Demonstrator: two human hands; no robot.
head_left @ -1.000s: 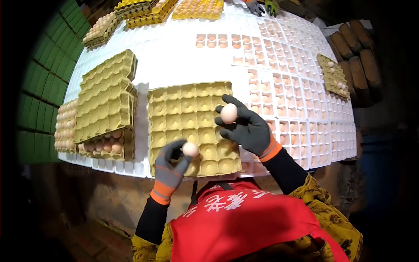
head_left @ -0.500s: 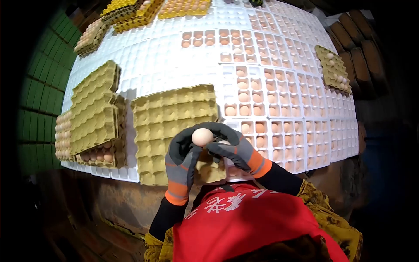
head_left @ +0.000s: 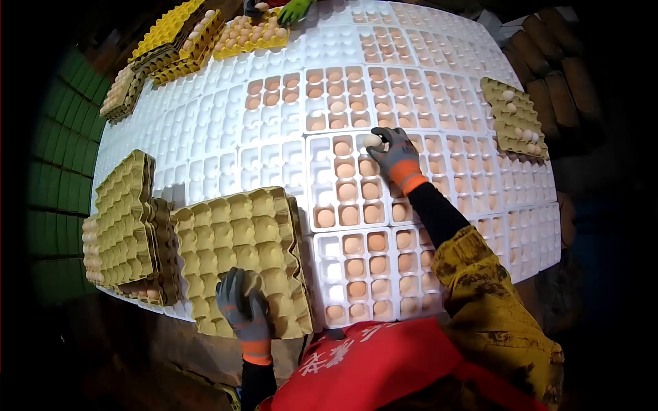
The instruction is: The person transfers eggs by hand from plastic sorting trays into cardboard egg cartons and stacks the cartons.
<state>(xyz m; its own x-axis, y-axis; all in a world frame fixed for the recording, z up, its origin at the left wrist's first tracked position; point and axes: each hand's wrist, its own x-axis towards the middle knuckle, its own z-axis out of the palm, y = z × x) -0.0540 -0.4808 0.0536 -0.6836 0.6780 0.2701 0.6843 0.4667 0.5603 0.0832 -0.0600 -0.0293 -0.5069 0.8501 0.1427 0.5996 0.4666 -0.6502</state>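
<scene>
Over a white tray [head_left: 321,152], the right hand [head_left: 399,156] pinches an egg [head_left: 372,141], likely mid-placement; release needs gentleness. The left hand [head_left: 245,306] is loosely spread above a pulp tray [head_left: 226,233].

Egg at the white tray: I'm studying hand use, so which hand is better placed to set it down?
Right, probably: the right hand holds the egg at the white tray, while the left hand is over the cardboard tray.
</scene>
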